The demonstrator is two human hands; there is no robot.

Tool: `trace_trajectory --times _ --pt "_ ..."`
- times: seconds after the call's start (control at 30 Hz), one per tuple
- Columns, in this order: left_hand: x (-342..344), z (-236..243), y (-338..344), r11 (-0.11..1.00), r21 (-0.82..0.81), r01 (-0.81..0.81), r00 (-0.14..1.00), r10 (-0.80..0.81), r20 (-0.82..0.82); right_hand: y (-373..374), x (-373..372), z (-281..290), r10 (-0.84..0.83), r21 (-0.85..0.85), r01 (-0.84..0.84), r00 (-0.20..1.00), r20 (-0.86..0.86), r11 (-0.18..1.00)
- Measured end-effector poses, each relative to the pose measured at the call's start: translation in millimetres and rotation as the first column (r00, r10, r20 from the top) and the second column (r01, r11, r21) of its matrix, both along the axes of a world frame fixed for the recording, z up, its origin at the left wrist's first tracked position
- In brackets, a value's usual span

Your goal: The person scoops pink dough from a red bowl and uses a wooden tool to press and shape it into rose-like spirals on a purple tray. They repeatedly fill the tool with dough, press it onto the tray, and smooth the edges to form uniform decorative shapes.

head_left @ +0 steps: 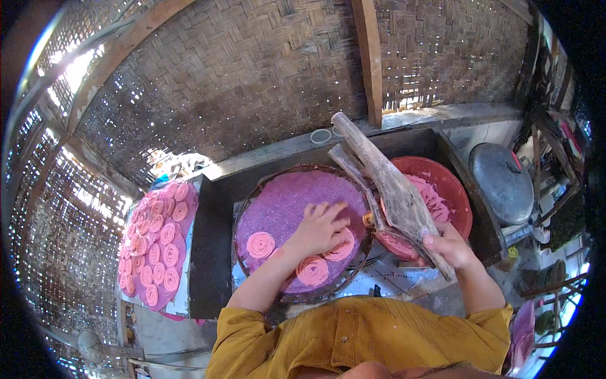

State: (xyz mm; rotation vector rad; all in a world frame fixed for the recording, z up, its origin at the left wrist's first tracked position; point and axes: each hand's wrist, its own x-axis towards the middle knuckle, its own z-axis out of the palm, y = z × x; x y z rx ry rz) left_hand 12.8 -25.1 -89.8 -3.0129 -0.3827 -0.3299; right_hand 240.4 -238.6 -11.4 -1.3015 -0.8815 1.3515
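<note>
While the left hand (320, 228) lies spread-fingered on the round tray (252, 196) beside pink spirals (261, 244), the right hand (449, 245) grips a wooden press (391, 189).

The left hand (320, 228) hides part of one pink coil (341, 250).

The person wears a mustard-yellow shirt (353, 335) of thin, crinkled cloth that fills the lower middle of the frame. The fabric shows fine wrinkles and soft folds across the chest. Both sleeves are pushed up and bunched: the left sleeve (237, 331) ends in a rumpled roll at the lower left of centre, the right sleeve (489, 316) in a similar roll at the lower right. Below the rolls both forearms are bare. The left hand (319, 230) and the right hand (451, 246) carry no gloves; rings or a watch cannot be made out.
</note>
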Motion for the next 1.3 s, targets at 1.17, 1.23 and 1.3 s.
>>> trace_trajectory --times 1.17,1.23,1.3 --pt "-256 6 -91 0.634 -0.697 0.335 0.019 0.736 0.677 126 -79 -97 -0.137 0.219 -0.282 0.283 0.949 0.934" --pt "-254 3 -87 0.622 -0.679 0.391 0.062 0.718 0.694 124 -84 -98 -0.147 0.254 -0.339 0.309 0.94 0.906" --pt "-252 4 -87 0.567 -0.675 0.472 0.094 0.729 0.678 125 -87 -96 -0.011 0.162 -0.352 0.395 0.919 0.922"
